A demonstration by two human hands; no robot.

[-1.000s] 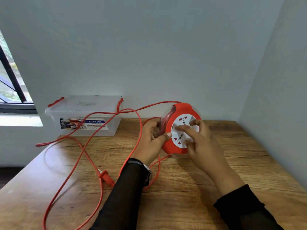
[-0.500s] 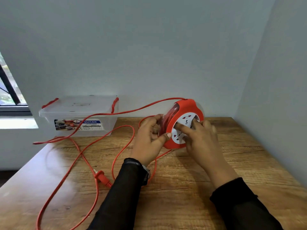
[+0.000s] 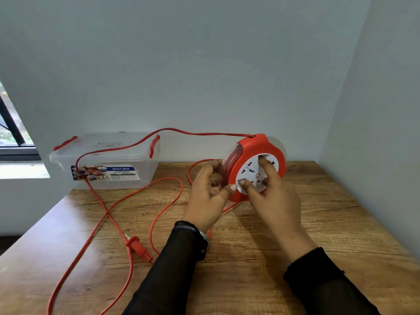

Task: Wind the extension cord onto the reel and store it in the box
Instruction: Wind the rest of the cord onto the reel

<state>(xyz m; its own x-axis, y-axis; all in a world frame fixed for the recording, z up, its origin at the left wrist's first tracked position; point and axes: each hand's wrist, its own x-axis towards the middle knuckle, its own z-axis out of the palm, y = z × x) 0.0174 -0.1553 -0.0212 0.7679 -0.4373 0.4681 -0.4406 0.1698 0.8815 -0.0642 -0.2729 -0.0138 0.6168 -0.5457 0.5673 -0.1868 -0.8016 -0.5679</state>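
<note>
A red reel [image 3: 259, 146] with a white socket face stands on edge above the wooden table [image 3: 261, 258]. My left hand [image 3: 208, 196] grips its left side, thumb on the front rim. My right hand [image 3: 270, 196] presses its fingers on the white socket face. The orange cord [image 3: 141, 192] leaves the top of the reel, arcs left over the clear plastic box [image 3: 106, 160], then loops across the table. Its plug [image 3: 137, 245] lies on the table left of my left forearm. Part of the cord is wound inside the reel.
The lidded box has red clasps and stands at the back left against the wall. A second wall closes the right side. A window [image 3: 11, 133] is at the far left. Loose cord loops cover the left half of the table.
The reel has turned under my right hand's fingers, and the loose loop on the table has shrunk and shifted toward the reel. The plug has slid slightly.
</note>
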